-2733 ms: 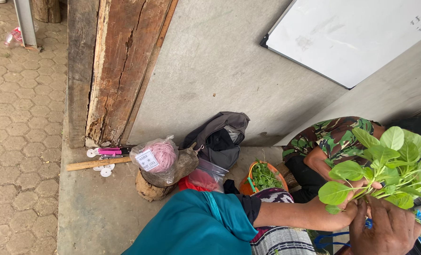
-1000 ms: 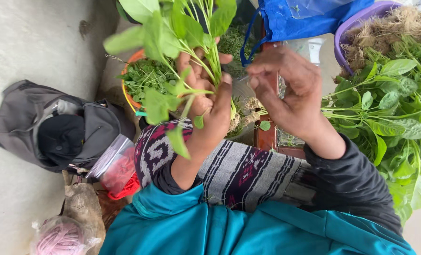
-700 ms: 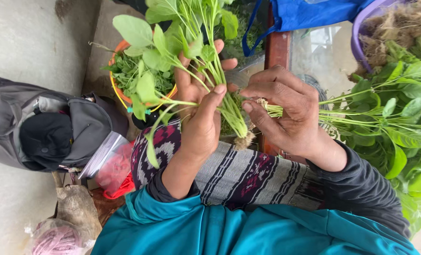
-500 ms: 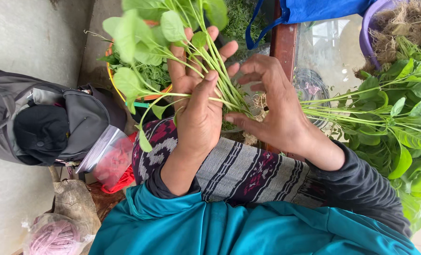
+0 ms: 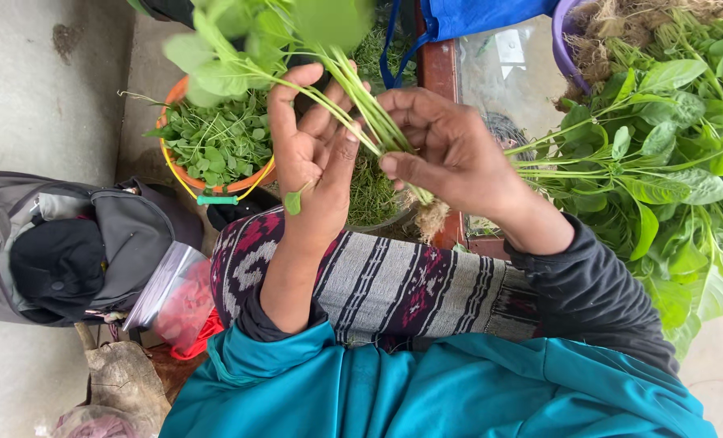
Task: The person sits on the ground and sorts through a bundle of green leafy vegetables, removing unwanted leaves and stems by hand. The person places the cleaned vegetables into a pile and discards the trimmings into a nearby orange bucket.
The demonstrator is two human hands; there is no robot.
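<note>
My left hand [image 5: 311,166] and my right hand [image 5: 451,154] meet over my lap, both gripping one bunch of leafy green stems [image 5: 353,89]. The left palm faces up, with the thumb pressing the stems against the fingers. Lower down, near the pale root clump [image 5: 431,217], the fingers of the right hand pinch the same stems. The leaves fan out up and to the left, above an orange bucket [image 5: 175,166] of small greens. One loose leaf [image 5: 293,203] sticks to the heel of the left hand.
A striped woven cloth [image 5: 394,284] covers my lap. A big pile of leafy greens [image 5: 670,162] lies at right under a purple basin [image 5: 563,40]. At left sit a grey bag [image 5: 69,243] and a clear plastic bag of red items [image 5: 179,296]. A blue bag [image 5: 491,12] sits at top.
The view swung down from the wall to my lap. Over the last second my right hand came in and closed on the stems, and the bunch shifted a little to the right.
</note>
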